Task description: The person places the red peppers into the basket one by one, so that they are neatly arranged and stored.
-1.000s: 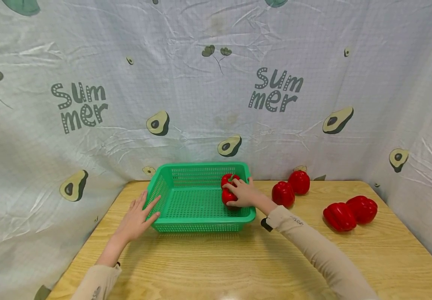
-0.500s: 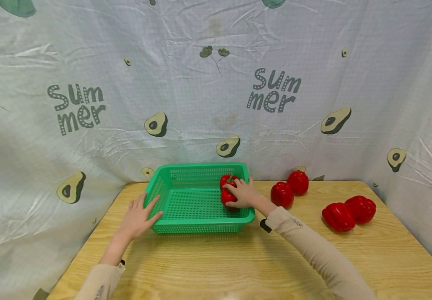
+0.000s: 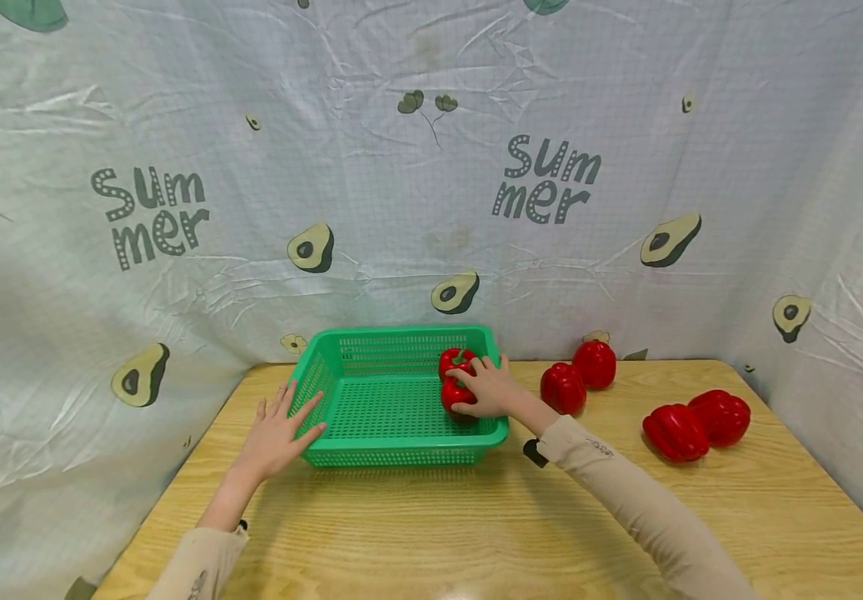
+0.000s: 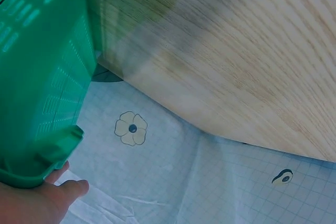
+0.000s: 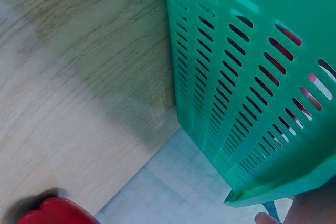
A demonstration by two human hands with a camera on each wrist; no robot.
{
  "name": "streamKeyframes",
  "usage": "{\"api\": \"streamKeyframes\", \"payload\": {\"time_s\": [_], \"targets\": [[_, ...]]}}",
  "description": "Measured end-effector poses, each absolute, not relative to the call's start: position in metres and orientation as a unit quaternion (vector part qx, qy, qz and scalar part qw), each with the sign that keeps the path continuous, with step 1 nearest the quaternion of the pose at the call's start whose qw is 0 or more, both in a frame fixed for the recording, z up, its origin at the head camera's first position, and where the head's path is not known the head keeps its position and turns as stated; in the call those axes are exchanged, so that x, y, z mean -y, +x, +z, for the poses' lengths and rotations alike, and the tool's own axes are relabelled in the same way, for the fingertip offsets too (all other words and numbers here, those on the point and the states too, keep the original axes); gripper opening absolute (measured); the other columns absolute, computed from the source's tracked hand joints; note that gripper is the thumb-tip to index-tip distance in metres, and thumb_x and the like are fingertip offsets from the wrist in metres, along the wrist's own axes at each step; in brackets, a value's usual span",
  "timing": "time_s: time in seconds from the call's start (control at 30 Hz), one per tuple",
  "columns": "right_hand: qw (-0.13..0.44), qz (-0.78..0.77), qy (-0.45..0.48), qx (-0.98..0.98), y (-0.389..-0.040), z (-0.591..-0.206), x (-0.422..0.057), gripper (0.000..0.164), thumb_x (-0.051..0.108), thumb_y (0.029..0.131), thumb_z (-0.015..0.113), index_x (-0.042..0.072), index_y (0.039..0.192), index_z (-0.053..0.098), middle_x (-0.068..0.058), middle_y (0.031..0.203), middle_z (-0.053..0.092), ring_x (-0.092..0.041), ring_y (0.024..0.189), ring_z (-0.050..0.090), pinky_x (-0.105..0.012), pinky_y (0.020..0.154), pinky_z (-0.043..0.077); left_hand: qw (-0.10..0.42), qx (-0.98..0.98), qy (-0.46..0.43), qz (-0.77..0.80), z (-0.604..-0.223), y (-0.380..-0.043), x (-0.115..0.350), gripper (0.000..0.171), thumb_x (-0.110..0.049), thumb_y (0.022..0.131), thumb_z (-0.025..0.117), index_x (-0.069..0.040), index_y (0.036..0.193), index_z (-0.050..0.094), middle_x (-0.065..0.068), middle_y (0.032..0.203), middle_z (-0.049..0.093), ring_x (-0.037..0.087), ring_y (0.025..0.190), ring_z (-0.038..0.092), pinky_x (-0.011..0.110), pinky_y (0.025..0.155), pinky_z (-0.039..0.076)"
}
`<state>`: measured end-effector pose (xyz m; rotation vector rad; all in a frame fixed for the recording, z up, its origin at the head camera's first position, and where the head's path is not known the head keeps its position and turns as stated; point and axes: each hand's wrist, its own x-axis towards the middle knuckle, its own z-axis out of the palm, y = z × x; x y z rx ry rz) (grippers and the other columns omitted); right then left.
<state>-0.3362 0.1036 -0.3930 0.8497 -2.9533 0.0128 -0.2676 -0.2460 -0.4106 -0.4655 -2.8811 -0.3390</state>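
Note:
A green plastic basket [image 3: 397,443] with slotted sides stands on the table. At its right end are two red bell peppers, one behind the other. The rear bell pepper [image 3: 450,361] shows a green stem. My right hand [image 3: 487,388] reaches over the right rim, with thumb and fingers round the front bell pepper [image 3: 456,403], partly covering it. My left hand [image 3: 272,437] rests at the left rim with its fingers spread and straight. The left wrist view shows the left hand [image 4: 44,200] by the rim; in the right wrist view only part of the right hand [image 5: 310,208] appears.
Right of the basket, two red bell peppers [image 3: 563,389] stand close together. Farther right lie two more bell peppers [image 3: 677,433], side by side. A patterned white cloth [image 3: 371,183] hangs behind the wooden table [image 3: 416,525].

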Motion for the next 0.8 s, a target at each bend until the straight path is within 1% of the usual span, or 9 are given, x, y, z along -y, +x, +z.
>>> {"api": "streamKeyframes", "payload": {"time_s": [0.27,0.43,0.53,0.67,0.8], "targets": [[0.066,0.018,0.299,0.952,-0.330,-0.391,-0.111,0.059,0.052,0.084,0.050,0.024,0.134,0.039,-0.013,0.118,0.046,-0.029,0.106,0.040,-0.054,0.088,0.025,0.103,0.975,-0.160,-0.118,-0.410,-0.267,0.246,0.058,-0.044,0.089,0.045,-0.013,0.138,0.036,0.029,0.145,0.015,0.046,0.133,0.011,0.064,0.103,0.009],[0.092,0.029,0.315,0.944,-0.323,-0.390,-0.123,0.055,0.050,0.087,0.048,0.023,0.134,0.039,-0.011,0.119,0.045,-0.028,0.109,0.040,-0.054,0.088,0.025,0.104,0.973,-0.164,-0.122,-0.410,-0.267,0.244,0.058,-0.045,0.089,0.044,-0.013,0.138,0.036,0.029,0.144,0.016,0.045,0.134,0.011,0.064,0.103,0.009],[0.115,0.047,0.329,0.936,-0.317,-0.389,-0.130,0.052,0.046,0.087,0.050,0.021,0.132,0.041,-0.011,0.120,0.046,-0.028,0.109,0.040,-0.054,0.090,0.024,0.104,0.973,-0.164,-0.123,-0.410,-0.266,0.244,0.058,-0.044,0.089,0.045,-0.013,0.138,0.036,0.029,0.144,0.016,0.045,0.134,0.011,0.064,0.103,0.010],[0.153,0.047,0.343,0.926,-0.309,-0.390,-0.139,0.049,0.044,0.086,0.052,0.021,0.129,0.045,-0.009,0.118,0.048,-0.027,0.108,0.043,-0.053,0.089,0.027,0.105,0.973,-0.163,-0.123,-0.411,-0.266,0.244,0.057,-0.043,0.090,0.045,-0.013,0.138,0.036,0.029,0.144,0.016,0.046,0.133,0.011,0.064,0.103,0.010],[0.167,0.037,0.339,0.925,-0.303,-0.392,-0.148,0.048,0.045,0.087,0.052,0.022,0.129,0.046,-0.007,0.117,0.050,-0.026,0.110,0.043,-0.052,0.090,0.031,0.107,0.973,-0.164,-0.122,-0.412,-0.267,0.246,0.057,-0.043,0.090,0.045,-0.013,0.138,0.036,0.029,0.144,0.016,0.046,0.133,0.012,0.064,0.103,0.011]]}}
